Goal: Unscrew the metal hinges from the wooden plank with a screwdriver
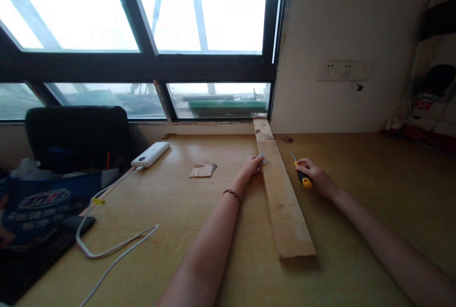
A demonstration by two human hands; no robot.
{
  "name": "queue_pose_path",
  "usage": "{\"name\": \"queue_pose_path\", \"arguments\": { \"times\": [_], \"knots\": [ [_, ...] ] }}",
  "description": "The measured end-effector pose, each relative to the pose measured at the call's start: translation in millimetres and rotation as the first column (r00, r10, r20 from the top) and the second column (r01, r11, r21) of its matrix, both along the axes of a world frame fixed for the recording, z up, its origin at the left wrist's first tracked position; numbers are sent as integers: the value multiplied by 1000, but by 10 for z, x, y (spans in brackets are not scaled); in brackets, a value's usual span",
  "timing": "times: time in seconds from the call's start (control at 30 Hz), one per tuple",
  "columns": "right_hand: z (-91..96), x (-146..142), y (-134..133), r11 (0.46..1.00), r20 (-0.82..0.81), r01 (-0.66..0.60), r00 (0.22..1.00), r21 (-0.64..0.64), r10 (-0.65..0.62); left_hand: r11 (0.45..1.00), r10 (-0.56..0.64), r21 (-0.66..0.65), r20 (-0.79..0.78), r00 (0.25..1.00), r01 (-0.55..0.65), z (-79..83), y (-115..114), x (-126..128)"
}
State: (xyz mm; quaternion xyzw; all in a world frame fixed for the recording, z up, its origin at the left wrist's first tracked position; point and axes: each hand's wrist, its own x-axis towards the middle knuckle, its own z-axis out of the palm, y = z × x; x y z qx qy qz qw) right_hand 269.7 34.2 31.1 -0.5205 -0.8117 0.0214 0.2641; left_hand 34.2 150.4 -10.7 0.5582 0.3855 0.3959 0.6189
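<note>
left hand (251, 167) fingertips pinch small metal piece (262, 157), maybe a hinge, on the left edge of plank (285, 207), toward its far end. right hand (315, 174) clenched around screwdriver (302, 177), just right of plank. power bank (150, 154) well left of plank.

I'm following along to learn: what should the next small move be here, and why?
Probably bring the screwdriver across to the metal piece. The left hand pinches that piece at the edge of the plank, while the right hand holds the screwdriver off to the side, its tip clear.
</note>
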Motion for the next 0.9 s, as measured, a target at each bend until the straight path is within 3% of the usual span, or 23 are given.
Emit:
{"name": "queue_pose_path", "arguments": {
  "times": [0.27,0.5,0.6,0.7,0.8,0.9],
  "knots": [
    [-337,306,143,989,297,-141,947,35,125,999,-36,8,-38,999,36,22,5,-7],
    [-349,364,100,988,423,-132,902,82,85,999,-33,-3,-66,997,33,79,-49,-17],
    [-228,288,87,985,351,-61,936,160,1,1000,-21,-11,-68,997,20,95,-58,-13],
    [-81,44,146,972,138,21,989,234,-55,1000,-10,-22,-46,999,9,84,-38,-6],
    [21,-335,281,977,-15,-40,999,207,44,1000,-10,-26,-31,999,9,53,-10,0],
    [50,-685,429,978,-53,-137,988,158,147,1000,-6,-20,-27,1000,5,26,4,1]
  ]
}}
